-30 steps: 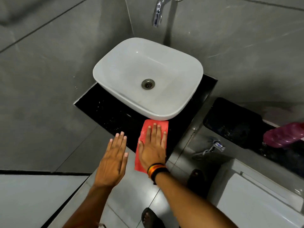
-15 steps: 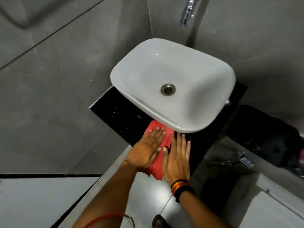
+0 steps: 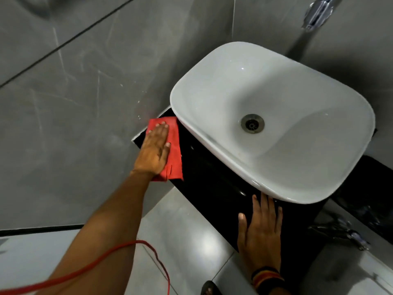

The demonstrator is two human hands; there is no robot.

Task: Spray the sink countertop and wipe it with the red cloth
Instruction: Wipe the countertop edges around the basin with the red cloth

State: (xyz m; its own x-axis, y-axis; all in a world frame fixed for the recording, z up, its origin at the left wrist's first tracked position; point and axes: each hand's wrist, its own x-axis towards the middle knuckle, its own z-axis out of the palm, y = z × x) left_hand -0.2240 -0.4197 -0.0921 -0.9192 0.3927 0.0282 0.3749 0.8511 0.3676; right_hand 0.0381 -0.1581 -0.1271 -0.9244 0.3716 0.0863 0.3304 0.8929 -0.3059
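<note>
Glossy black stone bench (image 3: 212, 179) fixed against grey tiled wall (image 3: 85, 92), carrying white oval ceramic basin (image 3: 212, 107). Basin bowl bare apart from round metal drain (image 3: 252, 122) at its floor; no water seen standing in it. Chrome tap (image 3: 318, 13) mounted on wall above basin, blurred. Folded red cloth (image 3: 175, 145) lying flat at far-left corner of bench, just beside basin's left rim, lower edge hanging past bench front. Left hand (image 3: 155, 150) spread flat, palm down on cloth, fingers together and extended, pressing rather than gripping. Right hand (image 3: 261, 228) also flat and open on bare bench front below basin's near rim, holding nothing; striped band (image 3: 265, 277) at wrist. Thin red cord (image 3: 119, 252) looped across left forearm. Pale glossy floor tiles (image 3: 185, 226) beneath.
</note>
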